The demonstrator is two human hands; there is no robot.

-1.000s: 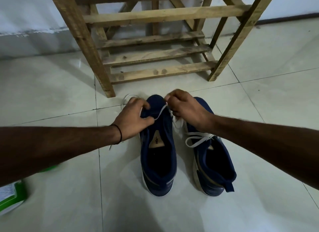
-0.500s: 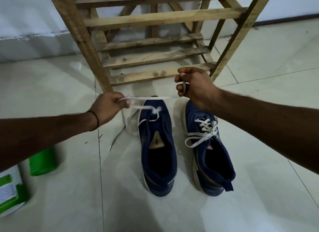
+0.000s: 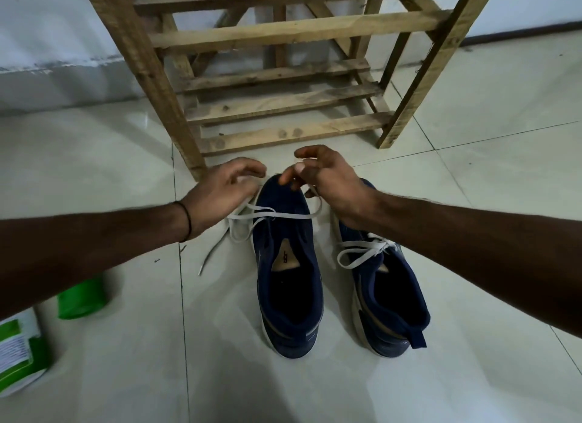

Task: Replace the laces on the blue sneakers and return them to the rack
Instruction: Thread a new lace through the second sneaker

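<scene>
1. Pale slatted wooden rack (image 3: 283,32): one.
2. Blue fabric sneakers (image 3: 285,199): two, on the floor just before the rack; one tied, one barely threaded.
3. Hands apart: left hand (image 3: 226,186) curled over the lace, grip unclear; right hand (image 3: 321,177) pinches it.
4. Flat white lace (image 3: 293,215): level both ends before the next eyelet.

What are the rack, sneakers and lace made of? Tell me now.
Rack: bare, rough wood, with grain and knots visible.
Sneakers: probably matte blue fabric, with pale, rubbery-looking soles.
Lace: flat, white, woven-looking textile, lying limp.
</scene>
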